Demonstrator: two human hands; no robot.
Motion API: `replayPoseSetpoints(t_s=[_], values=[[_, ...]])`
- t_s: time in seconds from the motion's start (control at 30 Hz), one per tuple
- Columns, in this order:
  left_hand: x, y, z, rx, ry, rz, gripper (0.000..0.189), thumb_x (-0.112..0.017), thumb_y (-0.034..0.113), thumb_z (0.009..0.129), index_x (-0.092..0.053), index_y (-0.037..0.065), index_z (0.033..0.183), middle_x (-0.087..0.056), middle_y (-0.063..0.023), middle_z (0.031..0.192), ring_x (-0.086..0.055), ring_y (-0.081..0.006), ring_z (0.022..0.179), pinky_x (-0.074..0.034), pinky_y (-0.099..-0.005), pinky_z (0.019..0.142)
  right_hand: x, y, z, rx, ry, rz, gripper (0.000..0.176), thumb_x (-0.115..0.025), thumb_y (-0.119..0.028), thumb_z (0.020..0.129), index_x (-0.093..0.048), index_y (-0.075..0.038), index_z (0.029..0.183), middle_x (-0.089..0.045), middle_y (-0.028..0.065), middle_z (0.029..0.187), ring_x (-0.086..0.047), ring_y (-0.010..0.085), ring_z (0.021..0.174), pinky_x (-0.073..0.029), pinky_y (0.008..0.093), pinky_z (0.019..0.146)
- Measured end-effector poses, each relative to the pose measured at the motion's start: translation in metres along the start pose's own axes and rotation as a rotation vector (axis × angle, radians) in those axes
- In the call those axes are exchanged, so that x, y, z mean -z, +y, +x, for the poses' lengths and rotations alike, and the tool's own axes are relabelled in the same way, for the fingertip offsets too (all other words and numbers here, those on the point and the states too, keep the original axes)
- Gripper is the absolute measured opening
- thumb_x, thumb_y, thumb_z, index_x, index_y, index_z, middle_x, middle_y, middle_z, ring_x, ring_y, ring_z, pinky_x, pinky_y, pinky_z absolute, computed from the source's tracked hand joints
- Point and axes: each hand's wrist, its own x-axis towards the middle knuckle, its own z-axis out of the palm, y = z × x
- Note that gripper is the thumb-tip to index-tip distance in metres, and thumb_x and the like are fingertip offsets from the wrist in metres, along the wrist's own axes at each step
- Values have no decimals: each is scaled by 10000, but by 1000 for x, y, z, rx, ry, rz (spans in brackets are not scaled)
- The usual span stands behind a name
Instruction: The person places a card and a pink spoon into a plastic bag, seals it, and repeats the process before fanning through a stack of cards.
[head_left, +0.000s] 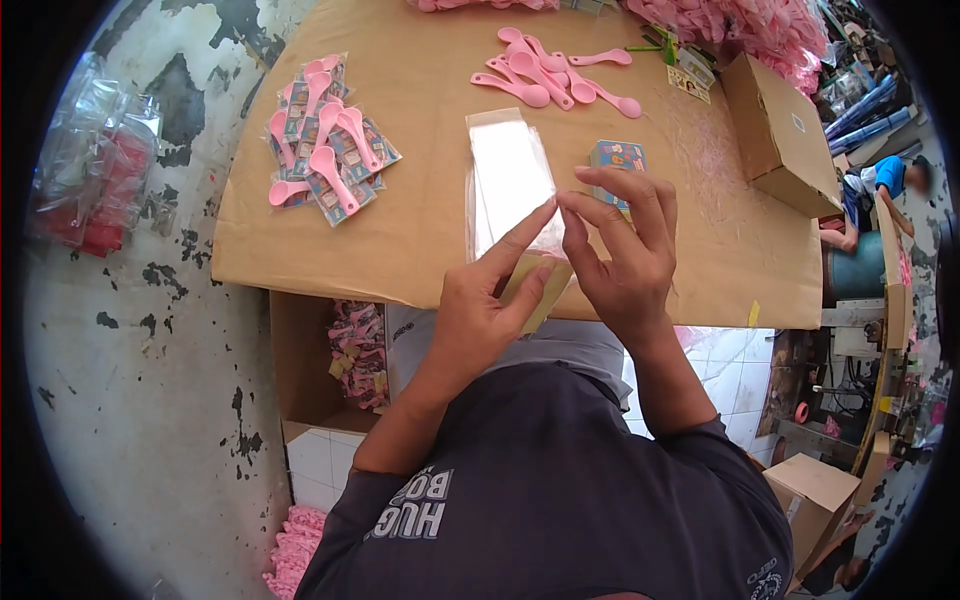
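Note:
My left hand (487,305) is at the near end of a stack of clear plastic bags (505,175), its index finger stretched toward my right fingertips and its thumb apart, near a yellowish piece (530,290) at the table edge. My right hand (625,240) has thumb and index finger pinched together at the bags' right edge; whatever is between them is too small to make out. Just behind that hand lies a stack of small blue printed cards (618,155), partly hidden by its fingers.
Pink spoons (540,68) lie loose at the back. Packed spoons with cards (325,140) are piled at the left. A cardboard box (780,135) stands at the right, near pink bags (740,30). Another person (888,175) is at the far right.

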Motion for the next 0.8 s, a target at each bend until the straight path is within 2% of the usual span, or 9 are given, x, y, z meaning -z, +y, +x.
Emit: replayPoseSetpoints(t_s=[0.13, 0.27, 0.33, 0.4, 0.43, 0.53, 0.6, 0.7, 0.8], values=[[0, 4, -1, -79, -31, 173, 597, -665, 66, 963, -517, 124, 1538, -705, -85, 841, -479, -58, 652, -463, -273, 629, 0, 8, 1, 10, -4, 40, 244, -782, 5, 739, -724, -47, 970, -692, 82, 1108, -629, 301, 993, -505, 403, 884], [-2, 5, -1, -94, -49, 115, 593, -671, 71, 969, -508, 98, 1538, -731, -116, 890, -514, -47, 649, -454, -256, 637, 7, 15, 3, -160, 26, 228, 217, -741, 53, 785, -685, -26, 979, -696, 128, 1094, -665, 314, 1023, -529, 390, 901], [1, 0, -1, 37, -100, -3, 557, -662, 87, 1016, -481, 40, 1540, -746, -57, 874, -614, -31, 742, -485, -198, 647, 11, 23, 3, -234, 50, 250, 207, -718, 67, 827, -673, -17, 1011, -699, 146, 1087, -678, 312, 1038, -535, 384, 912], [-1, 3, -1, 77, -77, -167, 498, -655, 94, 1021, -509, 17, 1491, -757, -114, 986, -666, -77, 796, -532, -217, 649, 13, 33, 3, -568, 308, 723, 104, -632, 48, 938, -632, -5, 1028, -707, 174, 1073, -692, 293, 1068, -541, 370, 926], [-1, 3, -1, 118, -52, -330, 443, -649, 102, 1026, -538, -7, 1442, -767, -171, 1098, -718, -123, 850, -579, -236, 650, 17, 34, 4, -568, 307, 722, 104, -632, 48, 938, -632, -5, 1028, -707, 174, 1073, -692, 293, 1068, -541, 370, 926], [3, -2, 1, 129, -12, -441, 302, -636, 103, 1029, -595, -29, 1298, -748, -197, 1142, -735, -163, 881, -625, -279, 611, 29, 40, 4, -717, 532, 1044, 75, -537, 35, 998, -598, -4, 1018, -691, 147, 983, -681, 201, 869, -536, 301, 772], [3, -9, 2, 86, 22, -465, 276, -635, 102, 1030, -602, -31, 1269, -739, -197, 1156, -730, -159, 904, -628, -281, 609, 36, 45, -14, -635, 333, 1245, 73, -523, 14, 1000, -583, -12, 969, -643, 91, 876, -558, 99, 676, -441, 238, 607], [4, -9, 3, 22, 82, -507, 241, -636, 97, 1029, -615, -32, 1231, -723, -188, 1179, -712, -148, 958, -625, -276, 651, 35, 28, -30, -750, 91, 1188, 94, -526, 3, 998, -616, -2, 1024, -592, 30, 824, -403, 32, 591, -330, 218, 542], [6, -9, 2, -4, 96, -517, 223, -644, 87, 1025, -629, -31, 1213, -711, -165, 1190, -690, -137, 1003, -602, -270, 755, 27, 5, -28, -825, -171, 1060, 119, -576, -54, 1012, -649, 5, 1086, -627, 5, 869, -482, 20, 655, -395, 209, 594]])
